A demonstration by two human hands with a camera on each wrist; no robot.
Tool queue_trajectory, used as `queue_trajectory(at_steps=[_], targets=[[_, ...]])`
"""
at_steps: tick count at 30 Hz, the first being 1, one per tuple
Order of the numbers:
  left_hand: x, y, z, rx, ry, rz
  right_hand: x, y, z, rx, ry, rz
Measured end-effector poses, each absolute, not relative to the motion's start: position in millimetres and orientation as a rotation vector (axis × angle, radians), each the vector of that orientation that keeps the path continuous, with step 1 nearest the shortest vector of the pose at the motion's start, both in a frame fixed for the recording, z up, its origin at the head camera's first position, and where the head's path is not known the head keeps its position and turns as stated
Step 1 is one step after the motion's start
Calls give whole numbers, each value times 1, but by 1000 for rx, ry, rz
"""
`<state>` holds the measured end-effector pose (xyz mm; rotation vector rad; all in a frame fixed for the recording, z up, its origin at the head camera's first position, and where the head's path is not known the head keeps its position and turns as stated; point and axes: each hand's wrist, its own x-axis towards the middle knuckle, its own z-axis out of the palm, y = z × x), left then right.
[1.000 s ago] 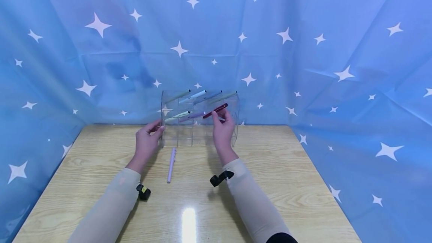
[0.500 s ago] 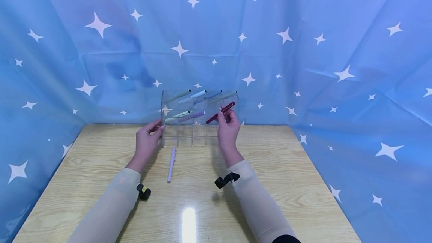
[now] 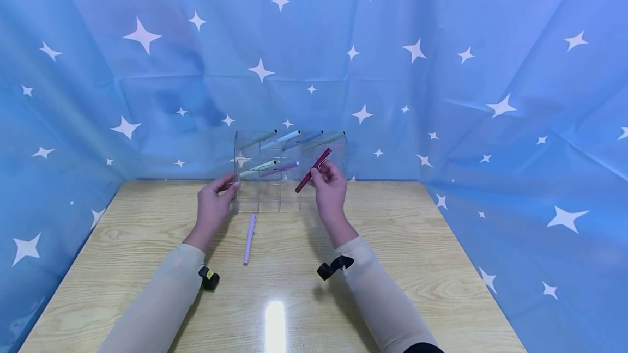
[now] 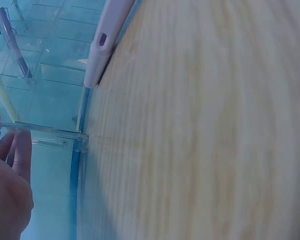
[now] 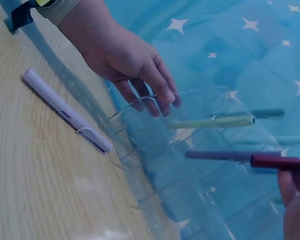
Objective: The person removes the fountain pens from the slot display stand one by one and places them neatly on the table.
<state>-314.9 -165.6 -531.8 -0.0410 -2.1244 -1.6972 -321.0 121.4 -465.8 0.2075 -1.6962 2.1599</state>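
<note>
since half a second ago the dark red pen [image 3: 319, 164] has tipped steeper, its lower end dropping, and the right hand [image 3: 331, 189] has shifted slightly toward the person. that hand pinches the pen between thumb and fingers, in front of the clear compartment rack [image 3: 269, 198]. the left hand [image 3: 214, 200], unmoved, grips the rack's side wall, fingers and thumb closed on its edge. between the hands, the rack's second tier bears a pale green pen [image 3: 259, 168], nearer the left hand, and a purple pen [image 3: 287, 167]; four upper pens [image 3: 282, 139] slant above. a lilac pen [image 3: 249, 239] lies as before on the wooden table [image 3: 417, 266], between the forearms, closer to the left.
</note>
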Motion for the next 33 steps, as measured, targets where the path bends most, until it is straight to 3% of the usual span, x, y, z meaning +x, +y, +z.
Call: queue_trajectory(at_steps=[33], targets=[[-315, -166, -531, -15, -2131, -1728, -280, 111, -487, 270, -2119, 2365]])
